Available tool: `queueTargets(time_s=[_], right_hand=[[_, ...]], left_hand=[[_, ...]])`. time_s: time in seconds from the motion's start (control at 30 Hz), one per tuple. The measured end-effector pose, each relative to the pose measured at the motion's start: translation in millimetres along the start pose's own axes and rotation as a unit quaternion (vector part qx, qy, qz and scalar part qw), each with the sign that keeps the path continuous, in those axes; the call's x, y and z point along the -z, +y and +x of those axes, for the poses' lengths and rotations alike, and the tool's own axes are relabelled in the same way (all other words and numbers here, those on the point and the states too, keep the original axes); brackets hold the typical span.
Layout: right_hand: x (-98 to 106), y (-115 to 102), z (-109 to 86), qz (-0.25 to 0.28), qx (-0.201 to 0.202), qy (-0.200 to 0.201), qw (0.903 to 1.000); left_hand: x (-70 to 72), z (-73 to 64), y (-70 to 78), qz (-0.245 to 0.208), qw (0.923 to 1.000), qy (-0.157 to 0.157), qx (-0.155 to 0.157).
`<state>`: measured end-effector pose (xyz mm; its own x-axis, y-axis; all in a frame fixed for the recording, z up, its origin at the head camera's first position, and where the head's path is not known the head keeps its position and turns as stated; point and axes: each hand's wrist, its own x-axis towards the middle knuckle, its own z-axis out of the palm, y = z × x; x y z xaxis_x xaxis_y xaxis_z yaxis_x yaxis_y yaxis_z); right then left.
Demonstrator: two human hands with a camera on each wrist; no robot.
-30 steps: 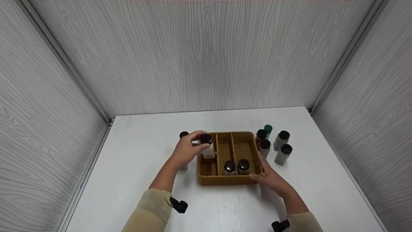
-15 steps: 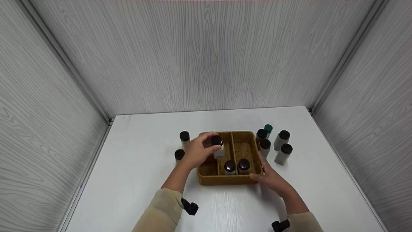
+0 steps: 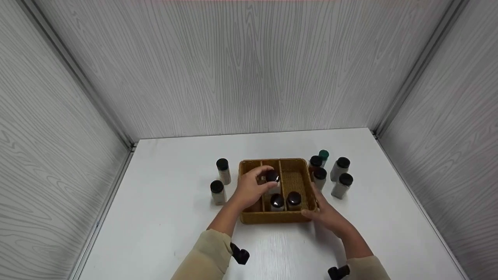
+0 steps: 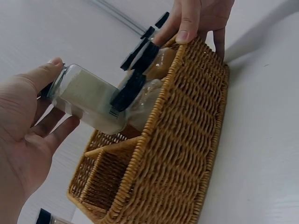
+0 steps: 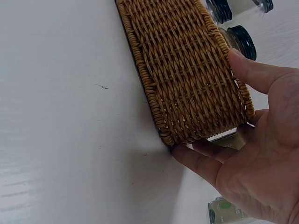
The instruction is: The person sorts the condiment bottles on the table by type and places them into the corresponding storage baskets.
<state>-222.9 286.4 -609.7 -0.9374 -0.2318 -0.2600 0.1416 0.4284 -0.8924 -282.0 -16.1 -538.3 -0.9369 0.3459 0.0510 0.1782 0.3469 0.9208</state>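
Note:
My left hand (image 3: 249,188) pinches a clear glass spice jar (image 4: 88,95) by its dark cap, thumb on one side and fingers on the other. Pale powder shows through the glass. The jar is over the middle compartment of a brown wicker basket (image 3: 272,217), its base close to a capped jar standing there. That front jar (image 3: 277,202) is beside another dark-capped jar (image 3: 294,199) across the divider, in the right compartment. At the basket's front right corner, my right hand (image 3: 327,214) grips the wall, thumb on the rim and fingers round the side.
Left of the basket stand two black-capped jars, one farther back (image 3: 223,171) and one nearer (image 3: 218,192). Several more jars are grouped on the right, among them a green-capped one (image 3: 323,154) and a jar with grey contents (image 3: 341,186). Panelled walls enclose the white table (image 3: 167,217).
My left hand has carried the jar rightward from over the left compartment to the middle one and lowered it. The two jars on the left have come into full view. My right hand stays on the basket.

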Motion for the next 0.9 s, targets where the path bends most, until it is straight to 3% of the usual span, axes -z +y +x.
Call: queueTargets(time_s=[0.17, 0.4, 0.9], right_hand=[[-1, 1, 0.6, 0.004, 0.001, 0.0, 1.0], [-1, 0, 0.4, -0.001, -0.003, 0.0, 1.0], [0, -2, -2.2, 0.001, 0.006, 0.001, 1.0]], left_hand=[[-9.2, 2.1, -6.2, 0.034, 0.9993, 0.012, 0.01], [-19.1, 4.1, -17.2, 0.011, 0.9998, 0.001, 0.016], [-29.3, 6.6, -26.4, 0.019, 0.9987, -0.018, 0.044]])
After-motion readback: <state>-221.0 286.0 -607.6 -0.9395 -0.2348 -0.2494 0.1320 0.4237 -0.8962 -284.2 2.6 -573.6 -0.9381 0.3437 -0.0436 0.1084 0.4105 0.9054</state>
